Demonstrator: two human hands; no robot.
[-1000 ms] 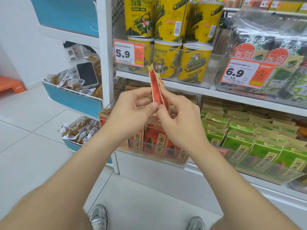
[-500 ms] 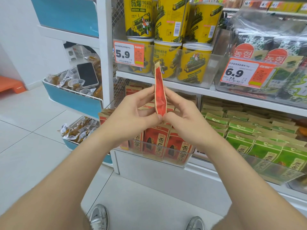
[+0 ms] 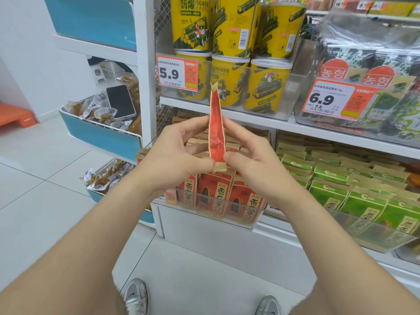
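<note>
Red-and-kraft snack packet (image 3: 217, 130) stands edge-on at frame centre, pinched between left hand (image 3: 175, 160) and right hand (image 3: 252, 162), wrists angled inward.

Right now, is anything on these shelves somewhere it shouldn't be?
Yes: a black smartphone lies on the wrapped snacks in the blue bin at left. It is no snack, so it looks left behind.

I am stretching both forearms forward, left hand (image 3: 179, 155) and right hand (image 3: 252, 160) facing each other, each grip pinching the red packet (image 3: 216, 130) from its own side, thumbs lowest.
</note>
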